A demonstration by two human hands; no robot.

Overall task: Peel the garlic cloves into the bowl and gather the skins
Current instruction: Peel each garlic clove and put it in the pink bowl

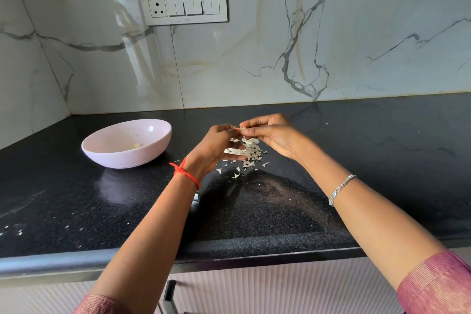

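A small garlic clove is pinched between the fingertips of my left hand and my right hand, a little above the black counter. Directly below the hands lies a heap of pale garlic skins, with a few loose flakes scattered in front of it. To the left stands a pale pink bowl with one small peeled clove lying at its bottom.
The black granite counter runs to a marble wall behind and a corner at the left. A switch panel hangs on the wall. Tiny skin specks dot the counter at the front left. White cabinet fronts sit below the counter edge.
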